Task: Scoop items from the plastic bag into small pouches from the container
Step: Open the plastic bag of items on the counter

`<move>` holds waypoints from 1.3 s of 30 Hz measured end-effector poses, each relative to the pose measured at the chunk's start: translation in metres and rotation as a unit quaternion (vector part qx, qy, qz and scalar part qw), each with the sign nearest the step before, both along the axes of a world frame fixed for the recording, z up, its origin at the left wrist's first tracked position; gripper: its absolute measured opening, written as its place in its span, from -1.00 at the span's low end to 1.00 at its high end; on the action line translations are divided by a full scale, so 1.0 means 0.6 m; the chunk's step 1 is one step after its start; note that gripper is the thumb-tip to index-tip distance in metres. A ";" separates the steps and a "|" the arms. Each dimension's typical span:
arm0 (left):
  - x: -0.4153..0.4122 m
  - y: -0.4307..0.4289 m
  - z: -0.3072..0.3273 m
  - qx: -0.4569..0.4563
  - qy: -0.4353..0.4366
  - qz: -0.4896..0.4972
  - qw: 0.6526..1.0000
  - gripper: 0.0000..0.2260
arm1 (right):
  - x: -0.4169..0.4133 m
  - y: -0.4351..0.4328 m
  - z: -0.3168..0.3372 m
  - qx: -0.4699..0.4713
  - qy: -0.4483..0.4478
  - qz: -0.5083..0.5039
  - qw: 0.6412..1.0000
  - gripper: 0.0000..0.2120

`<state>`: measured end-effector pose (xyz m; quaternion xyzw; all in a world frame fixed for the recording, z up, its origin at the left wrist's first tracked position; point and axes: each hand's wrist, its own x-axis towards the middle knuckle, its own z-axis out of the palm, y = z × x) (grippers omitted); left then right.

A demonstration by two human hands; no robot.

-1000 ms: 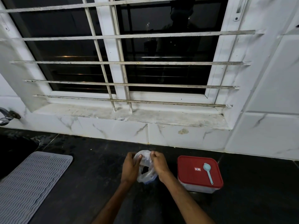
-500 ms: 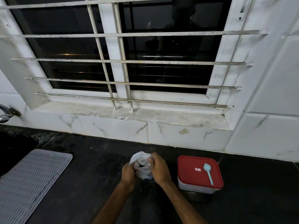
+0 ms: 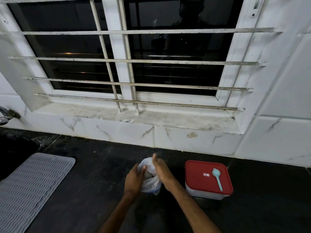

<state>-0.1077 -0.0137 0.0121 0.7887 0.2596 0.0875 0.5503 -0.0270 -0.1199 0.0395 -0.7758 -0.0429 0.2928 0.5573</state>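
A clear plastic bag (image 3: 150, 184) stands on the dark counter between my two hands. My left hand (image 3: 134, 179) grips its left side, thumb pressed on the plastic. My right hand (image 3: 161, 170) lies against the bag's right side near its top, with a finger pointing up; its grip is partly hidden and blurred. To the right stands a container (image 3: 204, 193) with a red lid (image 3: 198, 180), closed. A light blue scoop (image 3: 217, 178) lies on that lid. No small pouches are visible.
A grey ribbed mat (image 3: 30, 187) lies at the left on the dark counter (image 3: 94, 185). A tap (image 3: 6, 115) juts from the left wall. The tiled wall and the barred window sill (image 3: 134, 118) rise behind the bag.
Both hands kept working the bag's top. My right hand rose along the bag's right side and a finger now sticks up. The container and scoop stayed put.
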 end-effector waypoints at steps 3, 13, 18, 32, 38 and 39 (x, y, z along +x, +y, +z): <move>0.012 0.005 0.004 0.053 0.008 0.036 0.998 -0.79 | -0.005 -0.021 -0.021 -0.059 -0.079 0.084 0.992 -0.35; 0.021 0.009 -0.006 0.011 -0.006 -0.026 1.000 -0.77 | 0.017 -0.024 -0.027 -0.131 -0.274 0.035 0.952 -0.96; 0.021 0.006 -0.004 0.047 -0.003 -0.005 0.999 -0.73 | 0.015 -0.021 -0.028 -0.166 -0.267 0.031 0.949 -0.80; 0.029 0.005 0.000 0.007 -0.051 0.038 0.998 -0.78 | 0.009 -0.013 -0.035 -0.091 -0.294 0.015 0.951 -0.85; 0.032 0.005 0.000 0.002 -0.089 0.002 0.996 -0.86 | 0.024 -0.028 -0.036 -0.170 -0.293 -0.012 0.941 -0.84; 0.031 0.004 -0.002 0.002 -0.097 -0.002 0.995 -0.86 | 0.025 -0.030 -0.037 -0.181 -0.286 -0.016 0.941 -0.82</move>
